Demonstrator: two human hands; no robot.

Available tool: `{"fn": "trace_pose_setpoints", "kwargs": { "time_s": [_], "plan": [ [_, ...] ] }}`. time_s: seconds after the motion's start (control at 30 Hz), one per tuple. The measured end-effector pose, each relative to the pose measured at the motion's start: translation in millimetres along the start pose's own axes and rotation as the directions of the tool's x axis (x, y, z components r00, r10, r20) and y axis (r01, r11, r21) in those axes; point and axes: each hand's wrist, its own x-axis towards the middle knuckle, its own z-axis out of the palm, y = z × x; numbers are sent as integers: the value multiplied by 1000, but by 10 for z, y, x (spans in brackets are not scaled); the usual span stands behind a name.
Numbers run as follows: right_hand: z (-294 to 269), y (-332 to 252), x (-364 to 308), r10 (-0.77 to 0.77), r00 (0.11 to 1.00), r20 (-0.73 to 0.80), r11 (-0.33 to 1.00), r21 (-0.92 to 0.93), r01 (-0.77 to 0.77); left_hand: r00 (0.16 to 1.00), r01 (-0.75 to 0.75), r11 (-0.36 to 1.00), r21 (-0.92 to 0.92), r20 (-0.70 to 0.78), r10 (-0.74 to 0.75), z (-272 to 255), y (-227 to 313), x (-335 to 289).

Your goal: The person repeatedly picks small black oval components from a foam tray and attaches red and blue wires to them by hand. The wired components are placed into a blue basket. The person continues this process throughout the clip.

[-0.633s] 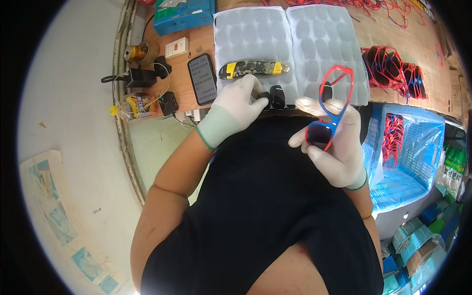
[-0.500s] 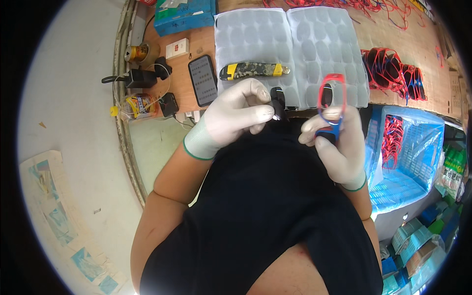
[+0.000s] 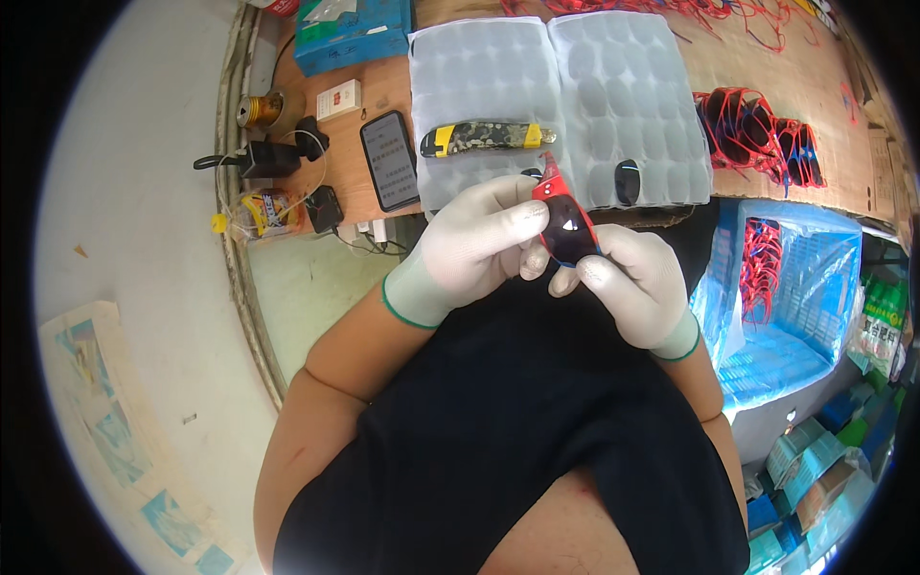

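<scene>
The left grip (image 3: 484,235) and right grip (image 3: 640,287) are both clamped on the red glasses (image 3: 569,228), held between them by the near edge of the white sheet (image 3: 628,81). A dark lens (image 3: 627,182) and a knife (image 3: 489,138) lie on the sheet. To the right, beside the bench (image 3: 776,81), a blue crate (image 3: 800,287) contains red frames (image 3: 762,264). On the left of the bench are a bottle (image 3: 270,212) and a can (image 3: 259,111); their contents I can't make out. A blue box (image 3: 355,40) sits farther off.

red sunglasses (image 3: 566,235): partly hidden | blue box (image 3: 355,40): top cut off | phone screen (image 3: 389,161): blurred
</scene>
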Motion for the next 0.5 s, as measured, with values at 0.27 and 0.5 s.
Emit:
{"fn": "trace_pose_setpoints", "kwargs": {
  "time_s": [0.27, 0.5],
  "plan": [
    [9, 30, -33, 59, 998, 15, 974, 219, -61, 990, -74, 992, 103, -114, 85, 155, -56, -82],
    [89, 57, -32, -134, 976, -171, 962, -259, 86, 961, -101, 952, 290, -218, 169, 158, -108, -30]
  ]
}}
